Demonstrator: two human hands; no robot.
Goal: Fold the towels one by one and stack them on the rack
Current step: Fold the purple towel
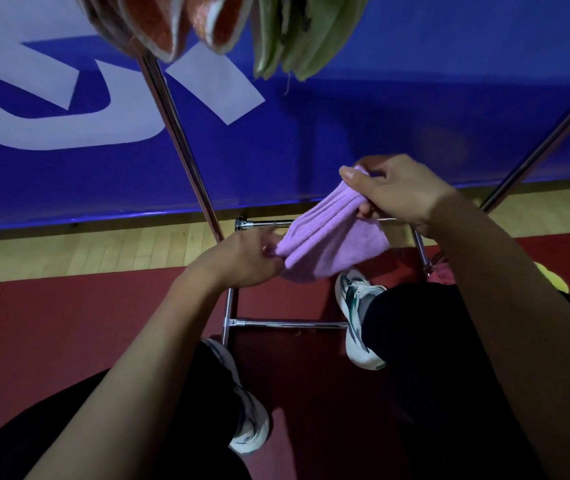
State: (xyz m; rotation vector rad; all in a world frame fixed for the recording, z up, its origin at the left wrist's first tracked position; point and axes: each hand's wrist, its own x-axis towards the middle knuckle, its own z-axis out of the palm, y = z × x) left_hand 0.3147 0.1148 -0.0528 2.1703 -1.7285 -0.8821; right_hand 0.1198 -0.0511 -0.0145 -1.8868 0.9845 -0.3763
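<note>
Gym floor; both hands grip lilac towel.

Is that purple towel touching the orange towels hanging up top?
Apart. In the head view the purple towel is held low by both hands, and blue wall shows between it and the orange towels high on the rack.
</note>
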